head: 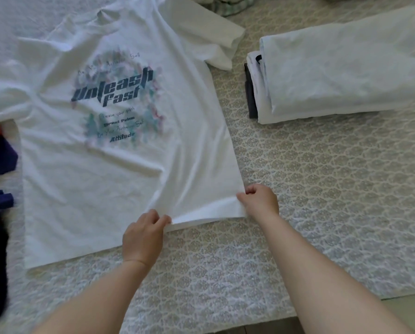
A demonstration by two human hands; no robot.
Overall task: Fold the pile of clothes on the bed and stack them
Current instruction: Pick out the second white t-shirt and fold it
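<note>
White printed T-shirt (119, 116) spread flat on the bed (322, 201), left of the folded stack (341, 71). Left hand (145, 237) and right hand (260, 200) each pinch its near hem. Light, limp cloth; best held at hem corners.

bedspread (322, 189) under everything here, pale, with a repeating beige medallion print, quilted look. it runs across most of the view and ends in a straight edge at the near right. past that edge, bottom right corner, a strip of plain greenish-beige floor (408, 312). a darker band shows just below the edge, can't tell what it is.
</note>
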